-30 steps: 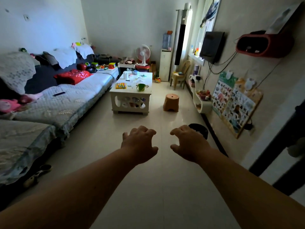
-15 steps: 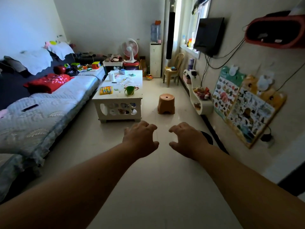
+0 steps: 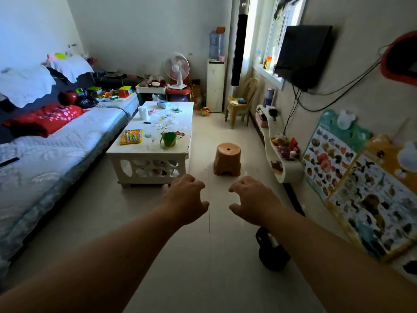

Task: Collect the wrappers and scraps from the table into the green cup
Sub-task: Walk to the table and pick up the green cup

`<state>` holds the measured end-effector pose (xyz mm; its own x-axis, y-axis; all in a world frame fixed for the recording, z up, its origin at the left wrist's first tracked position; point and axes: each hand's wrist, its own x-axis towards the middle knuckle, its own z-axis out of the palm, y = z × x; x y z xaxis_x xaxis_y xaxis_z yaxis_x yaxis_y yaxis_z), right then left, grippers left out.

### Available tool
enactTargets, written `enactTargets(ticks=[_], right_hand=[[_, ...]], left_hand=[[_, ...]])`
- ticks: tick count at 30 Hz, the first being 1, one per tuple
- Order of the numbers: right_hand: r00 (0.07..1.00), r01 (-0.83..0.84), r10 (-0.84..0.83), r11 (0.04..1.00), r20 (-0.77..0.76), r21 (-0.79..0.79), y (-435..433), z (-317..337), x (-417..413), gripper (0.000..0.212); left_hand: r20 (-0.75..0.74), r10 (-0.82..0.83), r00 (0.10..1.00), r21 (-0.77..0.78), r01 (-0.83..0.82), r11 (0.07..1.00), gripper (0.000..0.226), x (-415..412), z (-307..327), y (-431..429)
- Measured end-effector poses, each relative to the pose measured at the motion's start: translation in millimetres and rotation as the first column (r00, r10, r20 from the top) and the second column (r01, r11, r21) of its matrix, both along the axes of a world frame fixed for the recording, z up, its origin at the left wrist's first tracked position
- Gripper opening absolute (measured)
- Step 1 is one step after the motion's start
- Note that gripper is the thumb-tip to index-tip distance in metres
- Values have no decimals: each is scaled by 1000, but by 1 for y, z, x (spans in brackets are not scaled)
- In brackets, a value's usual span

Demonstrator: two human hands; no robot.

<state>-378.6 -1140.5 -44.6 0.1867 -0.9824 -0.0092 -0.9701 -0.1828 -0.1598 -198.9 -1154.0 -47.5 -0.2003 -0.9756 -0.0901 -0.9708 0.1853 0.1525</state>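
A green cup (image 3: 168, 139) stands upright near the front right corner of a low white table (image 3: 146, 152). Small coloured wrappers and scraps (image 3: 165, 123) lie scattered over the tabletop behind the cup. My left hand (image 3: 184, 198) and my right hand (image 3: 253, 201) are stretched out over the floor, short of the table's front edge. Both hold nothing, their fingers curled and apart.
An orange plastic stool (image 3: 227, 159) stands on the floor right of the table. A sofa bed (image 3: 56, 150) runs along the left. On the table are a yellow toy tray (image 3: 131, 136) and a white roll (image 3: 143, 112). A black object (image 3: 272, 251) lies under my right forearm.
The table, the cup and the stool have come nearer and grown in view. Both hands keep the same outstretched pose with nothing in them.
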Motion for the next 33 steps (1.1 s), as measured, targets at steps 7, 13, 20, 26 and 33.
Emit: enactTargets(ticks=[7, 13, 20, 26, 33], right_hand=[[1000, 23, -23, 999, 11, 26, -181, -16, -1, 51], [995, 52, -59, 996, 86, 77, -322, -22, 5, 51], [992, 32, -49, 989, 118, 147, -480, -41, -32, 48], [992, -8, -21, 975, 125, 223, -645, -53, -78, 45], [995, -74, 58, 973, 75, 219, -821, -45, -92, 47]], left_hand=[[64, -54, 996, 40, 51, 998, 60, 3, -20, -178], [77, -78, 994, 86, 71, 994, 62, 1, -15, -328], [0, -66, 998, 187, 65, 980, 58, -28, -40, -494], [-63, -33, 997, 168, 43, 985, 54, -68, -51, -649], [-119, 89, 989, 161, -69, 984, 54, -83, -50, -806]])
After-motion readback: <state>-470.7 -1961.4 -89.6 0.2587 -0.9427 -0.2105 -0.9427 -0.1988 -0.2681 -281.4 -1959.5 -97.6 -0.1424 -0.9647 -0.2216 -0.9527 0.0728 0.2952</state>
